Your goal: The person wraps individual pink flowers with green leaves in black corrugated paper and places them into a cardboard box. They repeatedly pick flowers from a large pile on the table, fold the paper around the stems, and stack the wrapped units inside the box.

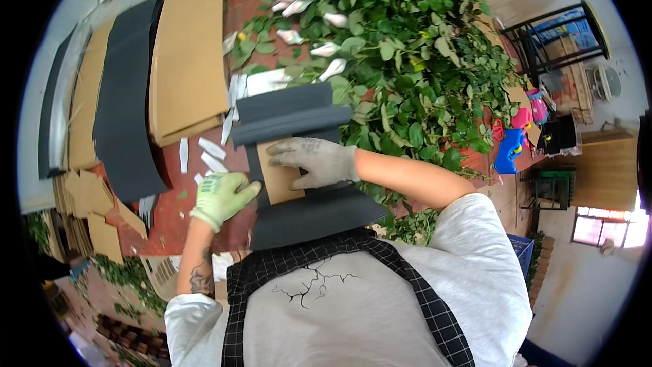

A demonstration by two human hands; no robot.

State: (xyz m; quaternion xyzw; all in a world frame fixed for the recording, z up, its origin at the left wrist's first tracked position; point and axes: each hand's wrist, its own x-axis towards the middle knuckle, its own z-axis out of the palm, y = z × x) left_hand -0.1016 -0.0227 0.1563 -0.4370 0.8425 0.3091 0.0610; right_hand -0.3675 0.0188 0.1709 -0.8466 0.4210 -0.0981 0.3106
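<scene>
Straight before me on the red tabletop (173,214) lie dark wrapping sheets (310,216), with more folded dark sheets (290,112) across their far side. A small brown cardboard piece (273,176) rests on the dark sheet between them. My right hand (318,163), in a grey glove, lies over this cardboard with its fingers spread; its fingertips touch the piece. My left hand (224,196), in a pale green glove, is at the left edge of the dark sheet, thumb against that edge; whether it pinches the sheet cannot be told.
Rose stems with leaves (407,71) heap up at the far right, several pale wrapped buds (326,50) at their left. Stacks of brown cardboard (188,61) and dark sheets (127,92) stand left. White paper strips (211,149) lie nearby. A blue tape dispenser (508,152) is right.
</scene>
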